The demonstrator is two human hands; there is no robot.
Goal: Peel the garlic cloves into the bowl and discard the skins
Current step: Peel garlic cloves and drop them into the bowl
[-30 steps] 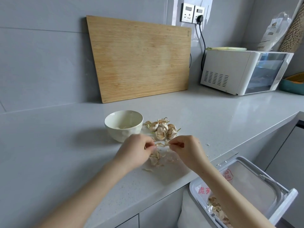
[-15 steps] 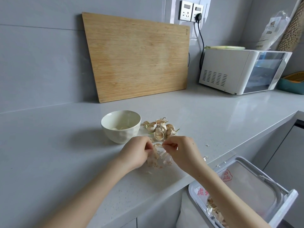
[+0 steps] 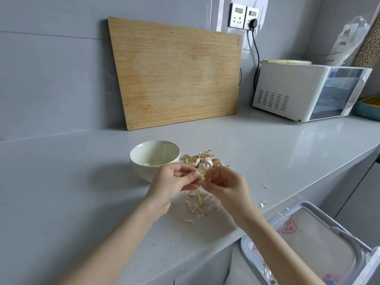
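Grey counter [image 3: 82, 192] lies under both forearms, which reach in from the lower edge and meet above its front part, with the hands lifted clear of the surface. The left hand [image 3: 172, 179] is turned palm inward, its fingers curled and its thumb and forefinger tips drawn together toward the right. The right hand [image 3: 226, 184] faces it with the wrist bent, its fingers likewise curled in toward the left. Between the two sets of fingertips a small garlic clove [image 3: 202, 176] is pinched: the left thumb and forefinger nip one end and the right fingertips close on the other. The clove is too small to tell how much skin it bears. Just behind the left hand stands a cream bowl [image 3: 141, 171], its near wall partly hidden by the knuckles, with a few peeled cloves [image 3: 154, 163] lying in the bottom. Beside the bowl on its right, and just beyond the held clove, sits a heap of unpeeled garlic [image 3: 205, 158] on the counter. Below the hands, loose skins [image 3: 197, 204] lie scattered on the counter, with a few flakes farther right near the edge. Under the counter's front edge, at the lower right, a white bin [image 3: 244, 243] stands pulled out, lined with a clear bag and holding some skins.
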